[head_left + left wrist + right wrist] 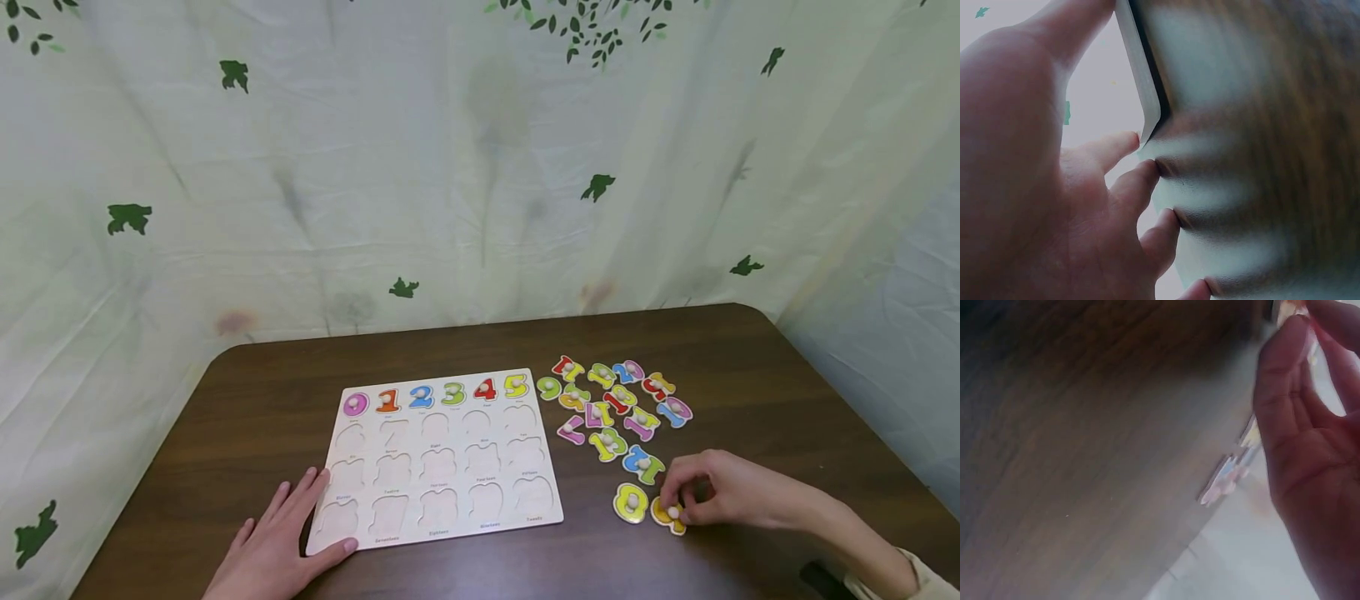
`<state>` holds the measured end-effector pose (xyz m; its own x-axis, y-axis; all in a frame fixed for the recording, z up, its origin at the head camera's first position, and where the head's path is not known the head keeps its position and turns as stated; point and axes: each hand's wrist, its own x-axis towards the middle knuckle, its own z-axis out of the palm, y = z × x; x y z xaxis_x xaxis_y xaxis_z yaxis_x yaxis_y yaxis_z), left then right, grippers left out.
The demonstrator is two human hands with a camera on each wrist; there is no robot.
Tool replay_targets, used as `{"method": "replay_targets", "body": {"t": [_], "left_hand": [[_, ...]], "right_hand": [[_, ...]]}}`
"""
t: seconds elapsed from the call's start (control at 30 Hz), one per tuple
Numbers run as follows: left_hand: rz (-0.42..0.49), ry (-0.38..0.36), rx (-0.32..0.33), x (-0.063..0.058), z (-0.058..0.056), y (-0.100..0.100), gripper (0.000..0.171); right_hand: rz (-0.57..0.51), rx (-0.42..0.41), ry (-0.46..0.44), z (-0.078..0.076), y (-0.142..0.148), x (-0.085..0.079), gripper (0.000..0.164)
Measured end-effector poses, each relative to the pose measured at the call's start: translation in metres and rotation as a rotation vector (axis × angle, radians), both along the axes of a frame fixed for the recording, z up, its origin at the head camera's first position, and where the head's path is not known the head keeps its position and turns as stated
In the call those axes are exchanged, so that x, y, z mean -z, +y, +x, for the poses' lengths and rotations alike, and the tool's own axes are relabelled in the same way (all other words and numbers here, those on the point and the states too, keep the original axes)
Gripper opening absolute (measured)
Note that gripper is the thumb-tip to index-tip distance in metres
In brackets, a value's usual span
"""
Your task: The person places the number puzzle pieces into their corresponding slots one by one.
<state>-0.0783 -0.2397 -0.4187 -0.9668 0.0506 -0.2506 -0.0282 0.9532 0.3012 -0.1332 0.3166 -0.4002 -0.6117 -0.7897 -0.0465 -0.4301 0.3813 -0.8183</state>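
A white number puzzle board (442,533) lies on the table, with numbers 0 to 5 filling its top row and bare recesses below. My left hand (273,537) spreads around its lower left corner, thumb along the front edge and fingertips by the left side. At the right, my right hand (712,492) pinches the knob of an orange-yellow number piece (667,518), partly hidden by the fingers. Beside that piece is a yellow 0-shaped piece (631,503). A blue-and-green two-digit piece (643,464) lies just behind them. In the right wrist view, thumb and fingertips come together.
Several loose knobbed number pieces (598,414) are scattered right of the board, some touching or overlapping. The brown table (270,400) has rounded back corners. Behind it hangs a pale curtain (420,183) with green leaf patterns.
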Motion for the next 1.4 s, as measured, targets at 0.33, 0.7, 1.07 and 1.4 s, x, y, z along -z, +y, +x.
{"method": "replay_targets", "body": {"t": [0.33, 0.7, 1.07, 1.4], "left_hand": [[0.002, 0.026, 0.009, 0.0, 0.001, 0.0, 0.112], [0.003, 0.035, 0.013, 0.002, 0.003, -0.001, 0.111], [0.005, 0.063, 0.009, -0.001, 0.004, 0.002, 0.111], [0.038, 0.067, -0.002, -0.007, 0.007, 0.003, 0.111]], "right_hand": [[-0.03, 0.025, 0.039, 0.004, -0.002, 0.008, 0.025], [0.003, 0.125, 0.043, 0.004, -0.004, 0.004, 0.013], [-0.053, 0.36, 0.198, -0.013, -0.045, -0.012, 0.013], [-0.131, 0.356, 0.3, -0.035, -0.1, -0.02, 0.015]]}}
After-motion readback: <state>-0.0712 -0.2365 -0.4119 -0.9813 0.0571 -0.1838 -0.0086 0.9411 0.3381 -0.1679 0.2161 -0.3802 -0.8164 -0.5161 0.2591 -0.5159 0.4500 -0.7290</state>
